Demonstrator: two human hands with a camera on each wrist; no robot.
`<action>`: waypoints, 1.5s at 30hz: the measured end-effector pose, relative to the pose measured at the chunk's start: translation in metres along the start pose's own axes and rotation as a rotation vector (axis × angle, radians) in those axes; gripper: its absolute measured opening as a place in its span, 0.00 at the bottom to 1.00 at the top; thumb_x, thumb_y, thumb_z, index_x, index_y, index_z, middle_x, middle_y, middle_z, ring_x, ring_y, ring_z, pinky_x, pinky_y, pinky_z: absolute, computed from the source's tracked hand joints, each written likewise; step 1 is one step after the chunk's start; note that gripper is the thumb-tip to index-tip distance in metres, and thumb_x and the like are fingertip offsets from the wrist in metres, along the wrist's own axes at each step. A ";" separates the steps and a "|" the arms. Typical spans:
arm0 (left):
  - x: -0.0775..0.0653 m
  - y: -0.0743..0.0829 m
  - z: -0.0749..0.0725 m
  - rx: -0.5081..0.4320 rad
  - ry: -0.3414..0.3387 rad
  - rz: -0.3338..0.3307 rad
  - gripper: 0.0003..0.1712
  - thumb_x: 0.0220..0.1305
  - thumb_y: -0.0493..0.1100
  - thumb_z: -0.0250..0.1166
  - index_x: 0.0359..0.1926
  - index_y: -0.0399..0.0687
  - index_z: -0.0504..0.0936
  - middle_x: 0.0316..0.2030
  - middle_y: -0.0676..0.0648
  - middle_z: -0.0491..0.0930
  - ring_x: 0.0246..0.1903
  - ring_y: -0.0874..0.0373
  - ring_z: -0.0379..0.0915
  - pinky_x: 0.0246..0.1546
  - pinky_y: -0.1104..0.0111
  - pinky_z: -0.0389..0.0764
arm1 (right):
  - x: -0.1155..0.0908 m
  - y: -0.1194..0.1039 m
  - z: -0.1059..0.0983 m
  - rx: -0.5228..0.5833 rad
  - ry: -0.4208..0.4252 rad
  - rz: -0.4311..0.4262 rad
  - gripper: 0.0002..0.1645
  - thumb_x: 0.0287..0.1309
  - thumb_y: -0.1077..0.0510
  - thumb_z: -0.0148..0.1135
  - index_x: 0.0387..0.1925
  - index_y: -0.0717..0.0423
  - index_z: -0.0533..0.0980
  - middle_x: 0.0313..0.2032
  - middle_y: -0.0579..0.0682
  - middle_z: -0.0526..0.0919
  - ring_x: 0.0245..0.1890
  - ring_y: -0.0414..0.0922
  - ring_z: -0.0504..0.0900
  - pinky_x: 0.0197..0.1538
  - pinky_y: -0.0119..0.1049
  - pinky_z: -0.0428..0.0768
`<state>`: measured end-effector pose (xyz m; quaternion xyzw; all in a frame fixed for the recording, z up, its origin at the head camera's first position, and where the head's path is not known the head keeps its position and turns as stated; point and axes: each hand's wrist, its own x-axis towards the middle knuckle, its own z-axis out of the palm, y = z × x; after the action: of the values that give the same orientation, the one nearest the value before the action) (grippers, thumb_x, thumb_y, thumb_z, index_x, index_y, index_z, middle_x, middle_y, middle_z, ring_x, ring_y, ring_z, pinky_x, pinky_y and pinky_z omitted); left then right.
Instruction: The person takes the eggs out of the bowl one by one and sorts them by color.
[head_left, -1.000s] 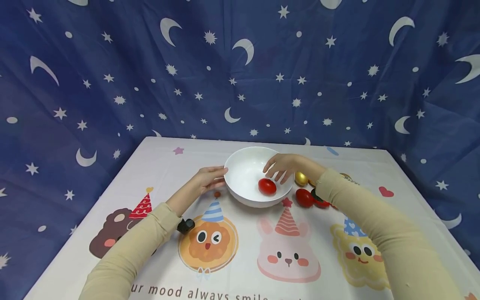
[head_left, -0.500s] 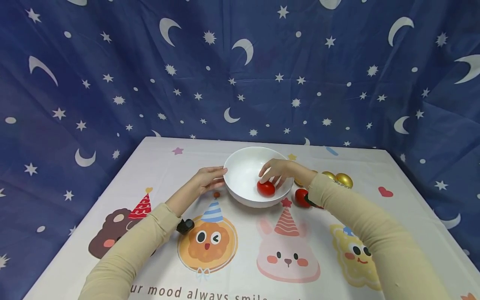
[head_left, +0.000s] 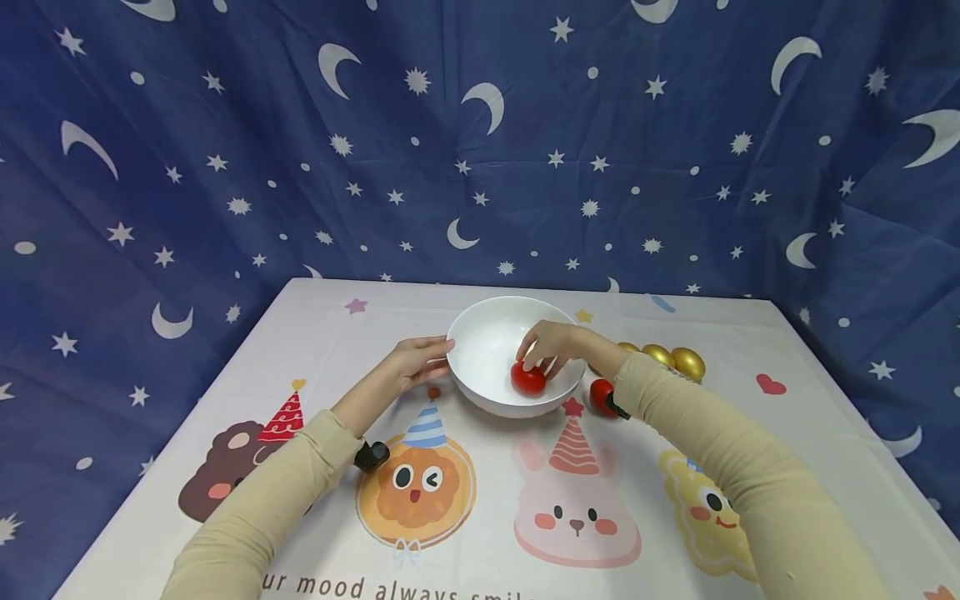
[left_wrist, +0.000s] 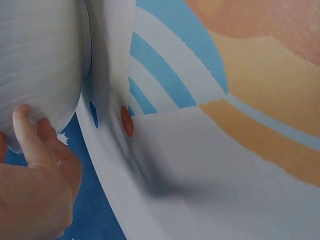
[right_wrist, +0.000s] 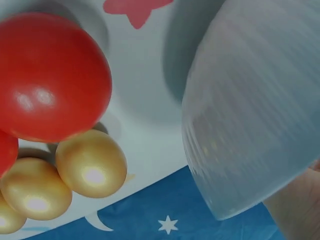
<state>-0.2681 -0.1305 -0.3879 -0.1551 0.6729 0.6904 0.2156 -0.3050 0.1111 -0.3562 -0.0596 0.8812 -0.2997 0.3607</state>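
Observation:
A white bowl (head_left: 480, 358) stands on the printed tablecloth. My left hand (head_left: 412, 358) grips its left side at the rim; in the left wrist view the fingertips (left_wrist: 22, 112) lie against the bowl's outer wall. Inside the bowl is a glossy red egg (head_left: 528, 380). My right hand (head_left: 557, 343) reaches over the right rim and holds this egg, fingers curled down around its top. From the right wrist, the bowl's wall (right_wrist: 250, 110) hides the fingers and the held egg.
Another red egg (head_left: 602, 397) lies just right of the bowl, partly behind the right wrist. Several gold eggs (head_left: 687, 363) form a row beyond the right forearm. A blue curtain (head_left: 480, 167) with moons and stars hangs behind the table.
My right hand has lowered into the bowl and its fingers have closed on the red egg. The left hand and bowl have stayed in place.

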 end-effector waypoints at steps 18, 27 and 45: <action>0.005 0.001 -0.001 -0.006 -0.013 0.009 0.32 0.65 0.44 0.61 0.67 0.44 0.64 0.62 0.37 0.70 0.33 0.63 0.79 0.38 0.78 0.86 | -0.002 -0.011 0.011 0.024 -0.113 -0.001 0.21 0.58 0.60 0.60 0.53 0.60 0.73 0.44 0.57 0.76 0.35 0.47 0.78 0.46 0.41 0.88; 0.004 0.000 0.001 -0.002 -0.011 -0.004 0.31 0.65 0.43 0.62 0.67 0.44 0.65 0.61 0.38 0.71 0.42 0.59 0.79 0.38 0.78 0.86 | 0.004 -0.001 0.012 0.038 -0.121 -0.019 0.20 0.55 0.61 0.62 0.51 0.60 0.74 0.44 0.56 0.76 0.37 0.47 0.77 0.45 0.40 0.88; 0.001 0.000 -0.001 0.004 0.000 -0.003 0.31 0.65 0.44 0.62 0.67 0.45 0.65 0.61 0.38 0.70 0.40 0.60 0.80 0.39 0.78 0.86 | -0.007 0.004 0.003 0.150 -0.074 -0.165 0.24 0.56 0.63 0.60 0.56 0.61 0.71 0.53 0.61 0.74 0.49 0.51 0.75 0.54 0.44 0.85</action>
<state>-0.2688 -0.1311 -0.3887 -0.1557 0.6742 0.6887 0.2167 -0.2973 0.1152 -0.3560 -0.1160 0.8343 -0.3912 0.3707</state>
